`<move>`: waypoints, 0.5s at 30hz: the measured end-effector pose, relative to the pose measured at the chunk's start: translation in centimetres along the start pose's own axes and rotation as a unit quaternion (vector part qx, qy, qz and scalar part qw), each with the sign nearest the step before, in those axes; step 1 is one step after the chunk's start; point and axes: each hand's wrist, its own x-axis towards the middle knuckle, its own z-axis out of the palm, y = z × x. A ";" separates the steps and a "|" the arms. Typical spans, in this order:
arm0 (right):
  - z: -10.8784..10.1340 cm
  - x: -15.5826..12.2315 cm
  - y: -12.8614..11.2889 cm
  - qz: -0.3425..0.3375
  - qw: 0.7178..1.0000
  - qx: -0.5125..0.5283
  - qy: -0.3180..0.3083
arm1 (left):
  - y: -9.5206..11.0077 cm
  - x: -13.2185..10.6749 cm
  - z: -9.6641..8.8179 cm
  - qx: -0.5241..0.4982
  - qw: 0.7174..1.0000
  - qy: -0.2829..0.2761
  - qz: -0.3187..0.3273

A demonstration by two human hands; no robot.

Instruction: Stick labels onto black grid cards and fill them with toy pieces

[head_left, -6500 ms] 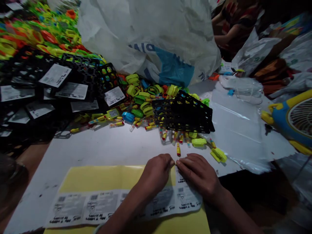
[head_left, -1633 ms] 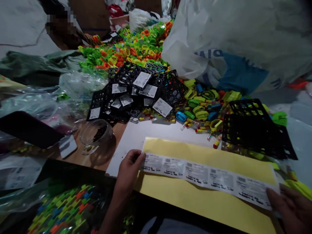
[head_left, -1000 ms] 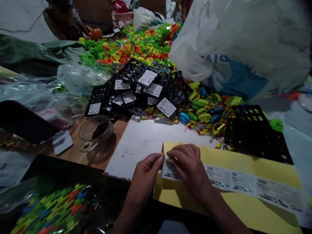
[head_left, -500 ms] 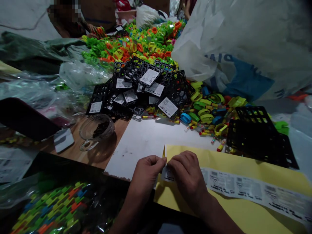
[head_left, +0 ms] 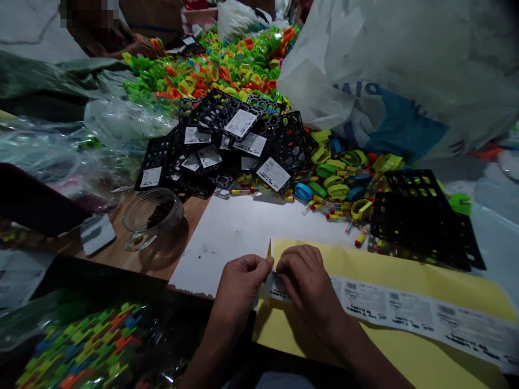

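Note:
A yellow backing sheet [head_left: 377, 265] lies at the near edge of a white board [head_left: 239, 227], carrying a strip of printed white labels [head_left: 405, 310]. My left hand [head_left: 241, 286] pinches the sheet's left corner, fingers closed. My right hand [head_left: 308, 286] is curled over the strip's left end, fingertips pressed on the first label beside my left thumb.
A pile of black plastic grids with white labels [head_left: 227, 146] lies beyond the board; another black grid [head_left: 421, 216] sits right. Coloured plastic rings [head_left: 219, 59] and small tubes spread behind. A glass bowl [head_left: 152, 216] stands left, a big white bag [head_left: 397, 70] at back right. Another person [head_left: 105, 32] sits far left.
About a second and a half ago my hands held the strip's two ends; the right hand has since come across to the left end, where both hands now work at the corner.

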 end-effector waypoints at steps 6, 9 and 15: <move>0.1 0.1 0.4 -0.023 0.999 0.018 0.039 | 0.0 0.9 -0.4 -0.007 0.999 -0.033 0.005; -0.7 0.0 -0.4 -0.084 0.994 0.054 0.047 | 0.0 2.0 -0.8 0.016 0.999 -0.037 -0.014; -5.7 -1.4 -1.0 0.075 0.946 0.294 0.111 | 0.5 4.0 -1.5 0.197 0.980 0.002 0.000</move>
